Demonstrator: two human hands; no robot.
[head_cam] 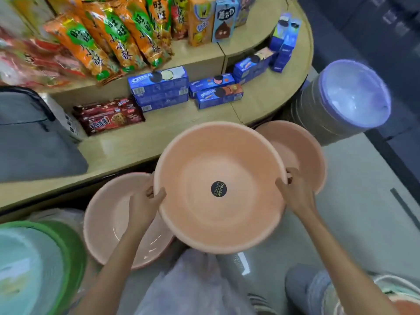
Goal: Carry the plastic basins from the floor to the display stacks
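Note:
I hold a peach plastic basin [200, 178] with a round black sticker inside it, lifted above the floor in the middle of the view. My left hand [145, 201] grips its left rim and my right hand [295, 192] grips its right rim. Below on the left sits another pink basin [109, 223]. A second pink basin [302, 151] shows behind the held one on the right. A tall stack of basins with a lavender one on top [350, 96] stands at the right. A green and teal basin stack [34, 264] fills the lower left corner.
A curved wooden display shelf [261, 96] runs across the back with blue biscuit boxes [159, 87], red biscuit packs [109, 114] and orange snack bags [95, 42]. A grey bag [29, 142] lies at the left. Crumpled plastic wrap [193, 283] is on the grey floor.

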